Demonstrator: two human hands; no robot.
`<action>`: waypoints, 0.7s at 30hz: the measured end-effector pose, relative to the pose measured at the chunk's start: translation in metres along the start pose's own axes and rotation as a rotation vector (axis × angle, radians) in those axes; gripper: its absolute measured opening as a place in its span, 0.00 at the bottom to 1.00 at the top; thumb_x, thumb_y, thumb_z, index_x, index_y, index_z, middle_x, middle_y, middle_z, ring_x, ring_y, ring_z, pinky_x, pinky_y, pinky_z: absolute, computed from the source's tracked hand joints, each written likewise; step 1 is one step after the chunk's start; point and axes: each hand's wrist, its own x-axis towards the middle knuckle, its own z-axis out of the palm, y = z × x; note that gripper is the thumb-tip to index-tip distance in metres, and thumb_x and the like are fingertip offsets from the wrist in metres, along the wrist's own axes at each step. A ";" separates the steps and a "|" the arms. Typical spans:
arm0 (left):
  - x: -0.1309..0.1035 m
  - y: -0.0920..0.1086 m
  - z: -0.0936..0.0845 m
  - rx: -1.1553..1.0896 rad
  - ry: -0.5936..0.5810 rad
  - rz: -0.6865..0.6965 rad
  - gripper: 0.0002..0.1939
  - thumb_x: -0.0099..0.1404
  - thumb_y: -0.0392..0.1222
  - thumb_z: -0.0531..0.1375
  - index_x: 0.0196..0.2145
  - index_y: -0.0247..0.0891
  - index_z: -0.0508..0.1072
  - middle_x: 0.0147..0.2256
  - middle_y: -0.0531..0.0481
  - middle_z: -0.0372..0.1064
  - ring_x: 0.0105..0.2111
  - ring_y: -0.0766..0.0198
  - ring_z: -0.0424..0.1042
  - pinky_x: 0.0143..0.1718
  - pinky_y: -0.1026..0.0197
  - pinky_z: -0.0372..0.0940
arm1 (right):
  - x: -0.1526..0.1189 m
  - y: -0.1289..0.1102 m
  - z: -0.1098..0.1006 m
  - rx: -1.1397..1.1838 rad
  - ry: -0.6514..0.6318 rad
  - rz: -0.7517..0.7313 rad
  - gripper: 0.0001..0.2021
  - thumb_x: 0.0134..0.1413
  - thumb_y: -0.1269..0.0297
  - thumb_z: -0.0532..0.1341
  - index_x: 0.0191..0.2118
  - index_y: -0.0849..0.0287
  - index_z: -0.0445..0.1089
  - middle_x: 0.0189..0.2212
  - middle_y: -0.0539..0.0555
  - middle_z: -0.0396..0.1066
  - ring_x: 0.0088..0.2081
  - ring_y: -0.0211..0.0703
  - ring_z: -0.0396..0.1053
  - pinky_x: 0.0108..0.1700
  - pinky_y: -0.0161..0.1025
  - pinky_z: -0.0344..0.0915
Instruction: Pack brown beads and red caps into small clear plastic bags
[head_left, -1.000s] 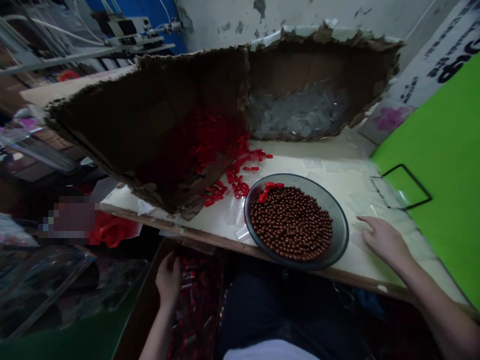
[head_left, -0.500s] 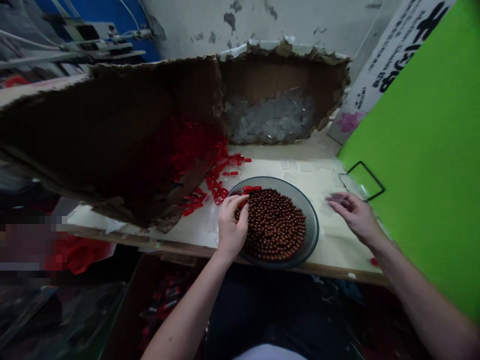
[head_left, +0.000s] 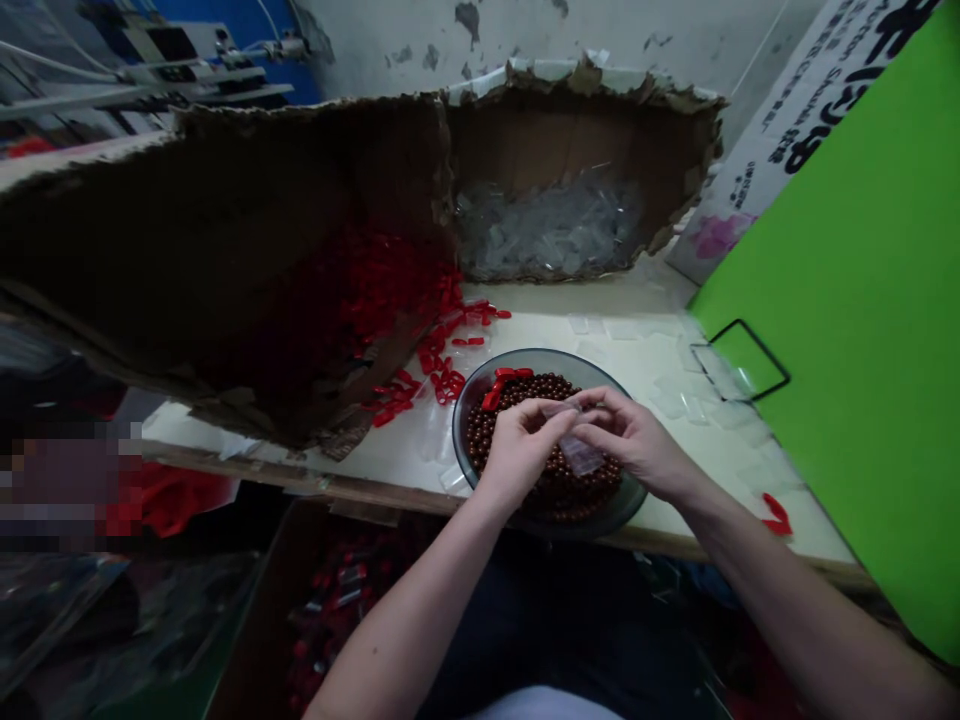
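A round grey bowl [head_left: 463,420] full of brown beads [head_left: 555,498] rests at the table's front edge. Over it, my left hand [head_left: 525,445] and my right hand [head_left: 634,440] meet, fingertips pinched together. Between them hangs a small clear plastic piece [head_left: 583,457], gripped by my right hand. My left fingertips are closed at its upper end; whether they hold anything else is too small to tell. Red pieces [head_left: 495,388] lie on the beads at the bowl's back left.
Behind stands a torn cardboard box [head_left: 570,140] with clear pieces [head_left: 555,232]; a larger one at left holds red pieces [head_left: 382,270]. A green panel [head_left: 847,330] and black wire frame [head_left: 765,362] border the right. Loose clear pieces [head_left: 679,400] lie on the table.
My right hand has come left from the table to above the bowl, bringing a clear piece. My left hand has moved right to meet it, leaving the red pieces uncovered.
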 end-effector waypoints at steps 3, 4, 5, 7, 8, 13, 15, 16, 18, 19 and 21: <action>0.002 -0.003 0.005 -0.113 0.105 -0.031 0.12 0.56 0.46 0.65 0.32 0.34 0.77 0.31 0.48 0.75 0.33 0.64 0.71 0.40 0.61 0.64 | 0.002 0.007 0.013 0.008 0.004 0.009 0.19 0.48 0.59 0.67 0.45 0.55 0.64 0.28 0.47 0.73 0.28 0.36 0.71 0.33 0.36 0.70; 0.004 -0.003 0.002 -0.120 0.139 -0.016 0.12 0.55 0.46 0.65 0.32 0.33 0.77 0.31 0.48 0.74 0.33 0.65 0.71 0.40 0.62 0.64 | 0.001 0.010 0.015 -0.014 -0.007 0.015 0.20 0.48 0.59 0.67 0.45 0.55 0.63 0.29 0.47 0.74 0.29 0.37 0.72 0.34 0.37 0.70; 0.006 -0.003 -0.004 -0.128 0.179 0.007 0.12 0.55 0.46 0.65 0.32 0.33 0.77 0.31 0.48 0.74 0.32 0.65 0.71 0.39 0.62 0.64 | 0.001 0.013 0.014 -0.050 -0.029 0.023 0.20 0.47 0.59 0.68 0.45 0.55 0.63 0.30 0.48 0.75 0.30 0.38 0.72 0.35 0.39 0.70; 0.011 0.002 -0.023 -0.165 0.294 0.070 0.13 0.55 0.47 0.64 0.33 0.34 0.76 0.31 0.49 0.74 0.31 0.67 0.70 0.38 0.63 0.64 | 0.000 0.020 0.009 -0.171 -0.073 0.030 0.18 0.47 0.58 0.67 0.43 0.56 0.65 0.33 0.51 0.76 0.33 0.42 0.74 0.38 0.42 0.70; 0.013 0.005 -0.036 -0.180 0.365 0.106 0.14 0.55 0.48 0.64 0.33 0.34 0.76 0.30 0.49 0.73 0.30 0.67 0.70 0.37 0.64 0.64 | 0.001 0.022 0.004 -0.259 -0.080 0.019 0.16 0.48 0.57 0.66 0.42 0.56 0.66 0.35 0.53 0.77 0.35 0.43 0.74 0.40 0.43 0.70; 0.009 0.002 -0.115 0.177 0.571 0.134 0.18 0.53 0.51 0.64 0.34 0.32 0.75 0.27 0.51 0.70 0.25 0.70 0.65 0.28 0.68 0.60 | 0.026 0.032 -0.034 -0.970 -0.092 -0.216 0.07 0.53 0.63 0.62 0.38 0.54 0.73 0.37 0.53 0.75 0.40 0.47 0.71 0.44 0.45 0.65; 0.004 -0.014 -0.139 0.407 0.537 0.042 0.21 0.53 0.54 0.63 0.36 0.31 0.75 0.25 0.51 0.69 0.22 0.69 0.64 0.25 0.67 0.59 | 0.042 0.034 -0.043 -1.230 -0.129 -0.289 0.06 0.54 0.67 0.60 0.37 0.55 0.74 0.37 0.56 0.74 0.40 0.49 0.68 0.42 0.44 0.64; 0.002 -0.024 -0.148 0.503 0.512 -0.003 0.23 0.53 0.54 0.63 0.37 0.31 0.75 0.23 0.52 0.68 0.21 0.69 0.63 0.25 0.66 0.58 | 0.049 0.035 -0.044 -1.331 -0.145 -0.304 0.07 0.55 0.69 0.59 0.36 0.56 0.74 0.36 0.57 0.73 0.40 0.49 0.67 0.41 0.43 0.63; 0.001 -0.045 -0.157 0.637 0.481 -0.057 0.23 0.52 0.54 0.62 0.38 0.31 0.75 0.19 0.54 0.64 0.19 0.68 0.62 0.24 0.65 0.57 | 0.060 0.037 -0.038 -1.469 -0.178 -0.317 0.09 0.56 0.73 0.56 0.36 0.57 0.74 0.35 0.58 0.72 0.39 0.48 0.66 0.40 0.41 0.62; 0.001 -0.053 -0.158 0.674 0.480 -0.065 0.22 0.52 0.53 0.62 0.38 0.31 0.76 0.18 0.55 0.63 0.19 0.67 0.61 0.24 0.65 0.56 | 0.063 0.038 -0.031 -1.502 -0.200 -0.334 0.10 0.56 0.75 0.56 0.36 0.58 0.73 0.35 0.58 0.71 0.39 0.48 0.66 0.40 0.41 0.62; 0.003 -0.065 -0.156 0.701 0.492 -0.053 0.20 0.53 0.51 0.62 0.38 0.33 0.76 0.18 0.56 0.62 0.21 0.67 0.61 0.26 0.64 0.56 | 0.066 0.040 -0.016 -1.474 -0.274 -0.370 0.11 0.55 0.77 0.54 0.36 0.58 0.72 0.35 0.58 0.72 0.40 0.48 0.66 0.41 0.40 0.61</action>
